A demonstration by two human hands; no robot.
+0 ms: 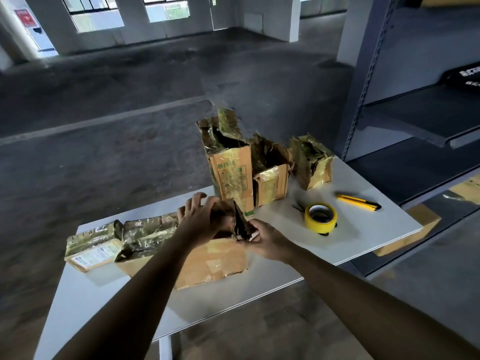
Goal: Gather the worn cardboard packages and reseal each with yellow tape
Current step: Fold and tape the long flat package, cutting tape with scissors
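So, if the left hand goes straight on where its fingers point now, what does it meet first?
Probably the tall upright carton just behind the left hand, which grips the torn flap of the front cardboard box. Nothing else seems between them, though depth is unclear.

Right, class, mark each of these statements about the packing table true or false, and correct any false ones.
1. The yellow tape roll lies on the table, in neither hand. True.
2. The right hand holds the utility knife. False: the knife lies on the table beside the tape roll, and that hand pinches a flap of the large cardboard box.
3. The left hand is on that same box. True.
4. The tall box is sealed shut. False: it stands with its top torn open.
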